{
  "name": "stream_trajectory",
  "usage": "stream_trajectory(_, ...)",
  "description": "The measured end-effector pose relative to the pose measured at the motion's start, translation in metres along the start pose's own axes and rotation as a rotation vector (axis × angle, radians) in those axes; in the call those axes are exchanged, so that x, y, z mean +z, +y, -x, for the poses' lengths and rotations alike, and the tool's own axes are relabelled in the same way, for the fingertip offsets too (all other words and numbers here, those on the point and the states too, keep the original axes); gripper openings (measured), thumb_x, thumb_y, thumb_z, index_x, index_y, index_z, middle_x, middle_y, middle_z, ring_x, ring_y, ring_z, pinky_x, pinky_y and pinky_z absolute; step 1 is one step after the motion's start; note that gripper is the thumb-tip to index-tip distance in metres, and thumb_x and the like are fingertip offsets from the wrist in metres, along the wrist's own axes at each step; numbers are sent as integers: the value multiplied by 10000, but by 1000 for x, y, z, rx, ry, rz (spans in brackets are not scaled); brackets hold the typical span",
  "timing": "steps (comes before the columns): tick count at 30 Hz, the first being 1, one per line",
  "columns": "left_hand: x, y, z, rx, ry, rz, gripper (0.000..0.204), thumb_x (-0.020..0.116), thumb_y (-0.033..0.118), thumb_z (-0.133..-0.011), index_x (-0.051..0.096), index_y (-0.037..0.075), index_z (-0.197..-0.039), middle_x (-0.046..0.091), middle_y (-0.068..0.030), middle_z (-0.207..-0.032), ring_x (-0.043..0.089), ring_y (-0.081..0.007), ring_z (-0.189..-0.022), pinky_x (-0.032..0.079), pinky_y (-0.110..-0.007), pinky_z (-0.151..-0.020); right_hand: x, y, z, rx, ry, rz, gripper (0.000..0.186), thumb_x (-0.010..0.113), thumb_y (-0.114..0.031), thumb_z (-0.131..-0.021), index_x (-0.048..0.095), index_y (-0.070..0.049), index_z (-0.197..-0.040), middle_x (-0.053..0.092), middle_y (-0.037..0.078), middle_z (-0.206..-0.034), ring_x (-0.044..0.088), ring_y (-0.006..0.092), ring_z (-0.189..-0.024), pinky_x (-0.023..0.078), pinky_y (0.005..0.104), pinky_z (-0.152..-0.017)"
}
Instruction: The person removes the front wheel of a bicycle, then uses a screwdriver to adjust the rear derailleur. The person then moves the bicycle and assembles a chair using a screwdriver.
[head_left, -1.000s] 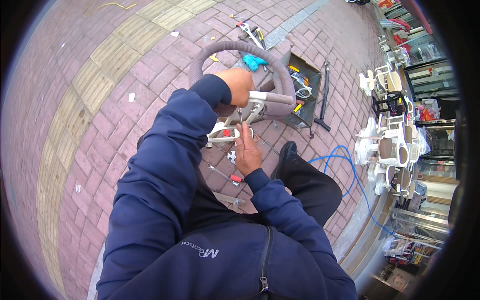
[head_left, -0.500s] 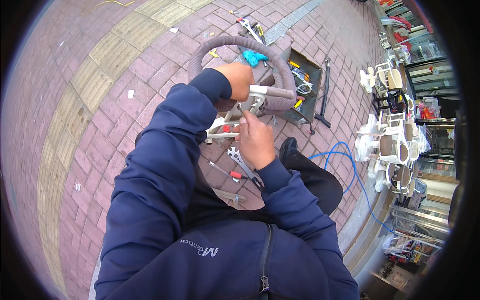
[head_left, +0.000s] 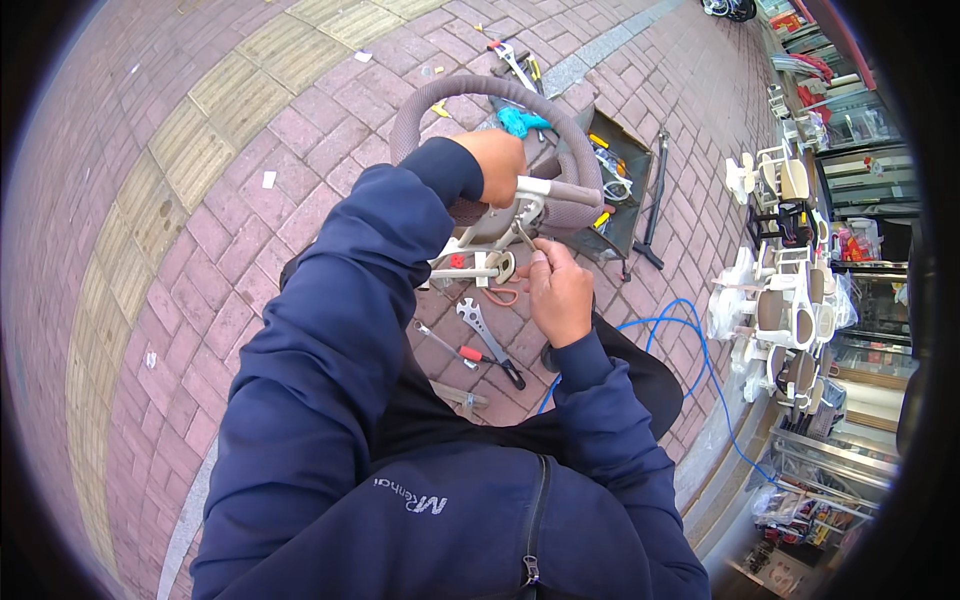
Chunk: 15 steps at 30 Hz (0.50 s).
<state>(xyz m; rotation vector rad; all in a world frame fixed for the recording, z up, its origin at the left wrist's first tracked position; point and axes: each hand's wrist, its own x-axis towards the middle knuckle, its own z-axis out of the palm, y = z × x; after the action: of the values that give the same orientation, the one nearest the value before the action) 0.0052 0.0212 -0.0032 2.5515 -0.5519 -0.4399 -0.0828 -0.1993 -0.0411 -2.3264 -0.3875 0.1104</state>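
Note:
My left hand (head_left: 500, 165) is closed on a cream metal frame tube (head_left: 538, 187) of a seat-like piece. A padded brown mesh hoop (head_left: 480, 84) curves round behind that hand. Lower and to the right, my right hand (head_left: 558, 295) pinches a slim metal tool (head_left: 525, 238), its far end against the frame's cream brackets. Whether the tip sits on a bolt is too small to tell. A red knob (head_left: 457, 262) shows beside the lower frame tube (head_left: 464, 273).
Near my legs lie a flat multi-hole spanner (head_left: 481, 327) and a red-and-black handled tool (head_left: 494, 362). Beyond the hoop are a teal cloth-like item (head_left: 520, 121) and an open toolbox (head_left: 642, 160). A blue hose (head_left: 712, 375) loops across the paving; cream seats (head_left: 785, 310) line the right.
My right hand and the tool have swung right and down slightly, uncovering the lower frame tube and an orange loop on the paving. My left hand keeps its hold on the frame.

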Motion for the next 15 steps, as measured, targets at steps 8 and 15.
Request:
stream_trajectory(8,3,0,0,-20,19,22,260,708,141,-632,758,38,-866,701,-211,-774,689,-377,-754,549,-445,-704,-26,-10,-43,-165,-12,253,240,537,-153,-916,717,-1,-967,696,134,-663,712,267,-648,543,388,-646)
stream_trajectory(15,0,1,2,-29,13,21,267,710,138,-633,759,38,-876,705,-204,-780,690,-376,-763,549,-440,-710,-30,-20,-70,-79,-142,242,238,545,-150,-820,724,1,-776,675,246,-788,675,425,-771,538,499,-751)
